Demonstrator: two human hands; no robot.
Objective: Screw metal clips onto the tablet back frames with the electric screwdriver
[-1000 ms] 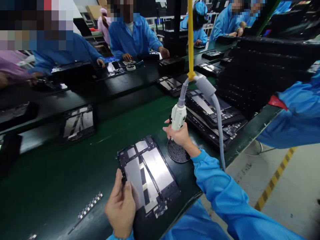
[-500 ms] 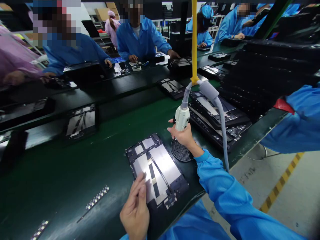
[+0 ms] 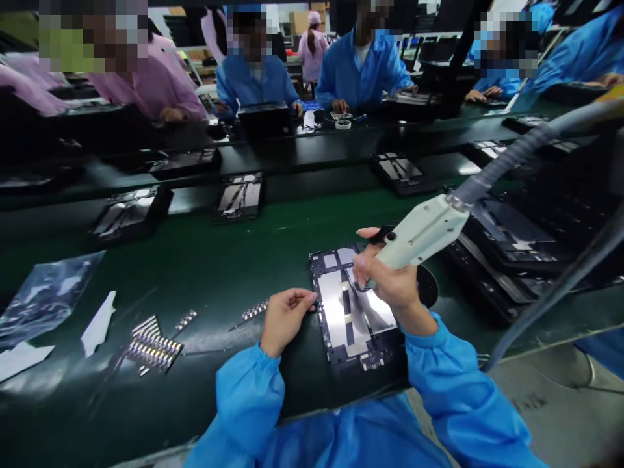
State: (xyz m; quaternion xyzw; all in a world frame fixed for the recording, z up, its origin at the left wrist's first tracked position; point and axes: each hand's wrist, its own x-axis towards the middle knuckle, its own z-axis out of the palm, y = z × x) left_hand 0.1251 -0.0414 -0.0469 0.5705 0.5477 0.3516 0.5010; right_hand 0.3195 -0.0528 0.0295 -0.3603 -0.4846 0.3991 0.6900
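Observation:
An opened device with silver plates and a black frame (image 3: 332, 315) lies on the dark green bench in front of me. My right hand (image 3: 392, 276) is wrapped round a pale corded electric driver (image 3: 424, 231) and hangs over the upper right part of the device. The driver's tip is hard to make out. At the device's left edge, my left hand (image 3: 288, 315) has its thumb and fingertips pressed together; anything between them is too small to name. Beside it lies a strip of small parts (image 3: 254, 311). A round black dish (image 3: 429, 286) is partly hidden behind my right wrist.
Stacked devices (image 3: 511, 253) stand at the right, with the grey cable (image 3: 560, 276) hanging in front. Part strips (image 3: 153, 348), a clear bag (image 3: 49, 292) and white paper (image 3: 99, 323) lie at the left. More devices (image 3: 240, 195) rest further back, where people sit.
The view has turned left. My right hand has brought the driver over the device, tilting it. My left hand has moved from the device's silver plate to its left edge, fingers now pinched.

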